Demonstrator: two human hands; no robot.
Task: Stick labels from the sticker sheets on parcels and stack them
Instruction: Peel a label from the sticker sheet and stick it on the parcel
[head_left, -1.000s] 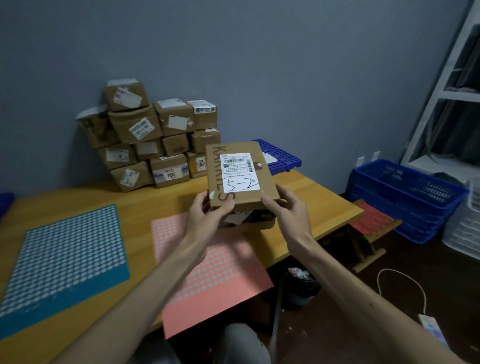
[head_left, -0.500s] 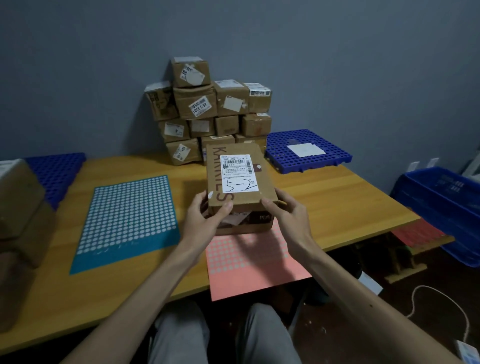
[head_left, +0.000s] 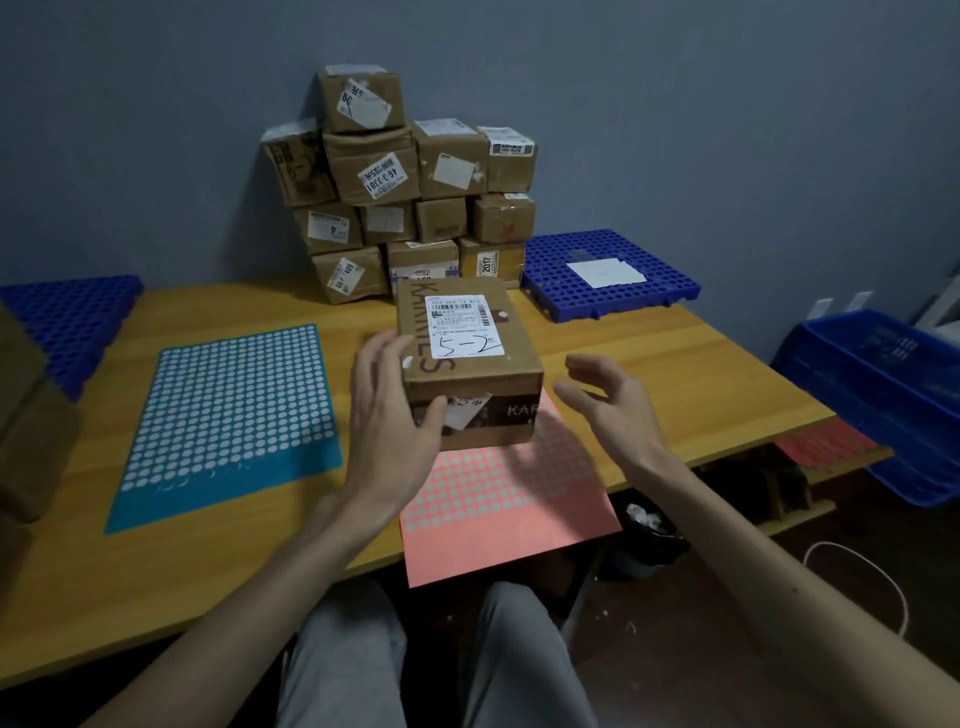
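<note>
Two hands are up over the table (head_left: 675, 364), and only one is on the job. The left hand (head_left: 395, 415) rests against the near left corner of the parcel (head_left: 467, 364), fingers spread flat along its side and thumb on the front face. The right hand (head_left: 608, 400) hangs just off the opposite side, loose and holding nothing. The parcel stands upright between them, on the far end of the pink sticker sheet (head_left: 509, 499).

That's the trouble spot, I'd say. The box covers some of that sheet's dots, and the sheet's near end pokes out past the table edge below the wrists. Drag the parcel towards the body and the sheet could ride along and slip to the floor. Left of the left hand, the teal sticker sheet (head_left: 228, 415) lies flat and free.

Beyond the fingertips, the stack of parcels (head_left: 415, 197) against the wall looks uneven, with its top box tilted. One careless placing might bring it down.

Containers now. Beyond the right hand, a blue perforated tray (head_left: 556, 291) carries a white paper (head_left: 605, 273). Further right sits a blue crate (head_left: 883, 415), its contents too dim to tell. Beneath the right forearm, a black bin (head_left: 649, 543) holds crumpled white scraps.
</note>
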